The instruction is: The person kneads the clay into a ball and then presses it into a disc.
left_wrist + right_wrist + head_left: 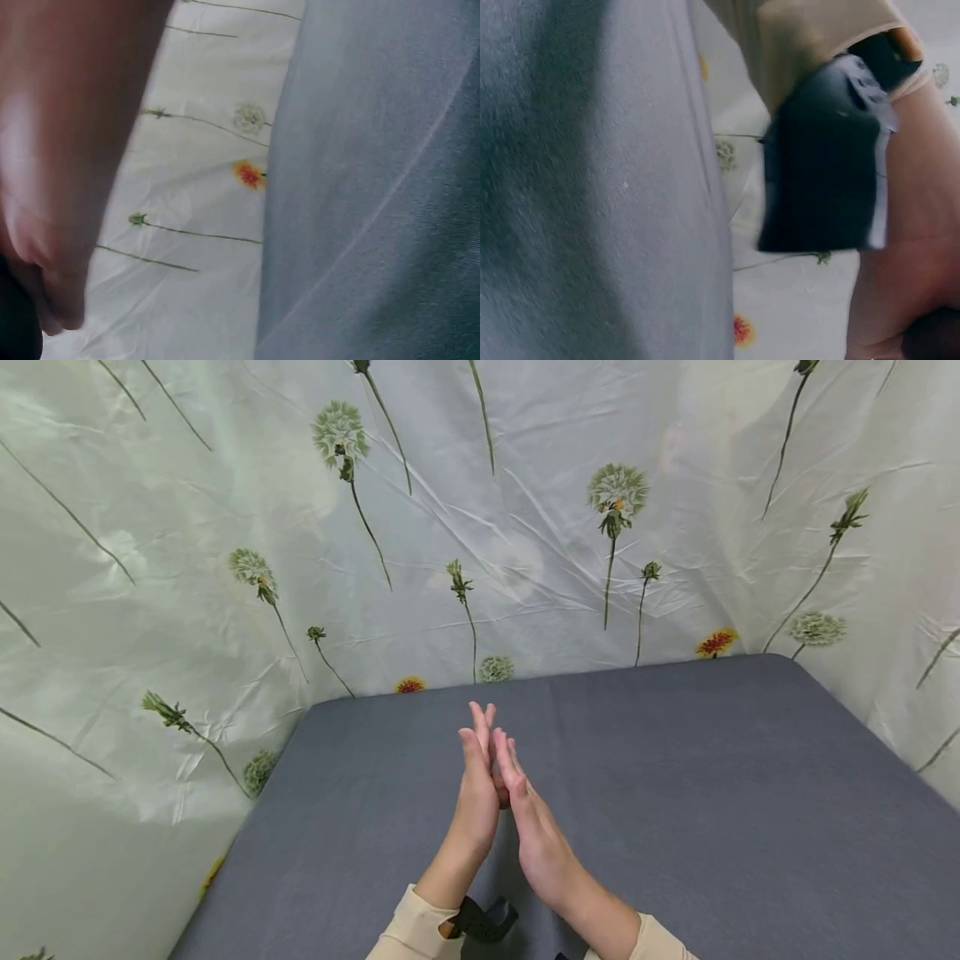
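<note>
Before me, over the grey surface, my left hand (477, 802) and right hand (542, 847) meet palm to palm. Their fingers are straight and point up and away, leaning together near the tips, while a gap shows between the heels of the hands. No object shows between them. In the right wrist view, the left wrist wears a dark strap with a black camera mount (825, 169) on it, below a cream sleeve (810, 37). Blurred skin of a hand fills the left side of the left wrist view.
A padded table (712, 777) covered in plain grey cloth spreads beneath the hands. White curtains (525, 560) printed with dandelions and orange flowers hang behind it and along both sides, close to its edges.
</note>
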